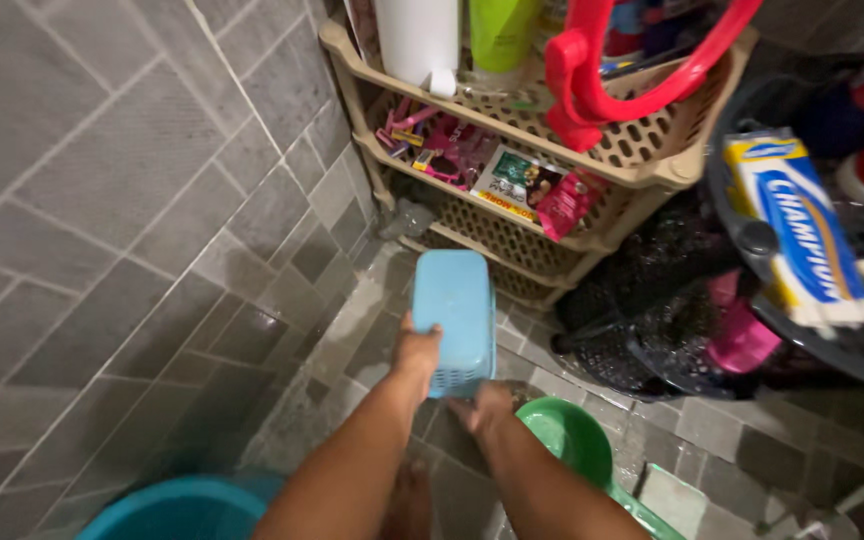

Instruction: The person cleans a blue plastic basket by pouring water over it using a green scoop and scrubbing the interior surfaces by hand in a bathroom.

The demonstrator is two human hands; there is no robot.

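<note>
A small light-blue plastic basket is held upside down above the wet tiled floor, its bottom facing the camera. My left hand grips its left near edge. My right hand holds its near lower edge from underneath. A green dipper with a handle sits on the floor just right of my right arm. Part of my foot shows below, between my arms.
A beige three-tier rack with bottles, hair clips, sachets and a red hoop stands ahead. A black basket and a dark basin with a blue-and-yellow box are at right. A teal bucket sits lower left. Grey tiled wall at left.
</note>
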